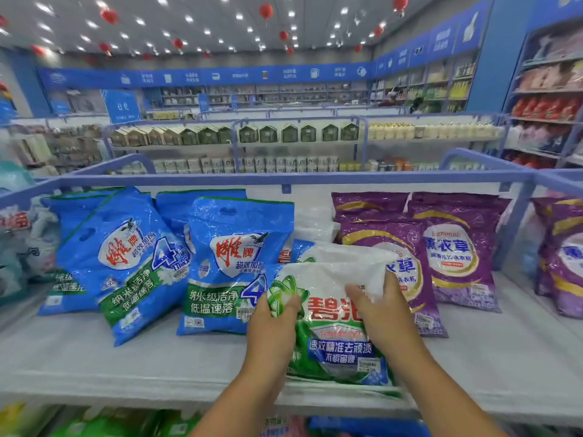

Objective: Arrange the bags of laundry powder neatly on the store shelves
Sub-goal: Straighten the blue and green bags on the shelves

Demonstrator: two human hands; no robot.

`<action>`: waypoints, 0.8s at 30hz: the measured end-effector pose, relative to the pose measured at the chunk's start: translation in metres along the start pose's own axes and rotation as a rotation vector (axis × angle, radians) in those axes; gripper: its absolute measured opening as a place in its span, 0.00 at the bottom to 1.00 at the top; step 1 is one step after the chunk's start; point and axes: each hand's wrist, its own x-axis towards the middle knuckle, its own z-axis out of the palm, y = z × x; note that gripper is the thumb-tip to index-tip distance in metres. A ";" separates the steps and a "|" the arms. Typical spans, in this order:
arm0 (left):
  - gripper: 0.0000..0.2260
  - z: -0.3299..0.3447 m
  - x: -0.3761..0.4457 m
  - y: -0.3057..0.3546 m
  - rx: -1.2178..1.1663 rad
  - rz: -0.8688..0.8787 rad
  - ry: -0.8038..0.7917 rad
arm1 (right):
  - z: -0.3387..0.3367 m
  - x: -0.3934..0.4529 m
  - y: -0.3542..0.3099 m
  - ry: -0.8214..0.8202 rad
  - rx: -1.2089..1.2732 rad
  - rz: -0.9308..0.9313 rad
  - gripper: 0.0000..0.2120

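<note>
A white and green bag of laundry powder (334,329) stands on the white top shelf (157,357), between the blue bags and the purple bags. My left hand (271,329) grips its left edge. My right hand (385,310) grips its upper right part, thumb on the front. Another white bag (340,252) leans right behind it. Blue bags (227,266) (123,263) lean at the left, one tilted. Purple bags (457,247) (400,241) stand at the right.
A blue rail (284,178) runs along the back of the shelf, with a blue divider (517,222) at the right and more purple bags (564,257) beyond it. Pale bags (28,241) sit at the far left. A lower shelf holds green and blue packs (104,425).
</note>
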 end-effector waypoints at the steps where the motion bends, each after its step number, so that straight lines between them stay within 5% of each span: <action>1: 0.12 -0.002 0.000 0.000 0.024 -0.007 -0.012 | 0.002 0.002 0.002 0.045 -0.014 -0.012 0.16; 4: 0.09 -0.018 0.002 0.005 0.171 0.071 -0.006 | 0.000 0.006 0.002 0.079 -0.036 -0.024 0.11; 7: 0.09 -0.047 0.010 0.010 0.246 0.172 0.056 | 0.001 0.004 0.000 0.155 -0.128 -0.007 0.27; 11: 0.08 -0.108 0.030 0.012 0.326 0.246 0.186 | 0.016 -0.013 -0.024 0.376 -0.329 -0.211 0.34; 15: 0.11 -0.177 0.062 0.017 0.448 0.264 0.358 | 0.060 -0.029 -0.049 0.162 -0.344 -0.407 0.26; 19: 0.31 -0.233 0.096 0.016 0.599 0.163 0.572 | 0.118 -0.030 -0.063 -0.024 -0.273 -0.327 0.28; 24: 0.46 -0.285 0.153 -0.015 0.174 -0.109 0.483 | 0.164 0.009 -0.079 -0.034 -0.247 -0.072 0.22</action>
